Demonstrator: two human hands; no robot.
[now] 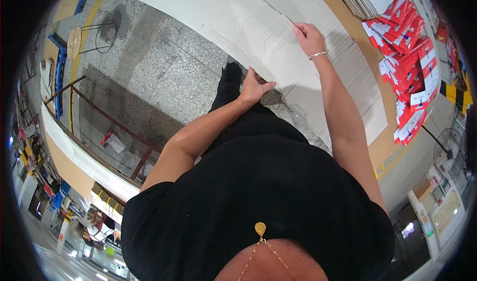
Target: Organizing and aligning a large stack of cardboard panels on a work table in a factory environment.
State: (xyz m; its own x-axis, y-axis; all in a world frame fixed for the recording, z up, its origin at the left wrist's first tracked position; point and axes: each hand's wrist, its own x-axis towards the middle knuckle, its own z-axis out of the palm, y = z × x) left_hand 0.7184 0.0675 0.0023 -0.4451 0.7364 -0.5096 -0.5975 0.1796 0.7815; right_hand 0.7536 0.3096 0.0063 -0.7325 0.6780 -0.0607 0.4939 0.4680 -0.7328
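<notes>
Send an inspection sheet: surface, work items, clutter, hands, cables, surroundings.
Surface: brown tabletop, largely covered by pale sheets.
Work items: pale sheets in overlapping, fanned stacks.
Clutter: red-and-white packets heaped at right; red-and-white piece on the floor.
Hands: right hand at a sheet's edge; left hand by the sheets' near edge; grip unclear on both.
Cables: nothing seen.
Surroundings: stool at left, another person at lower left.
</notes>
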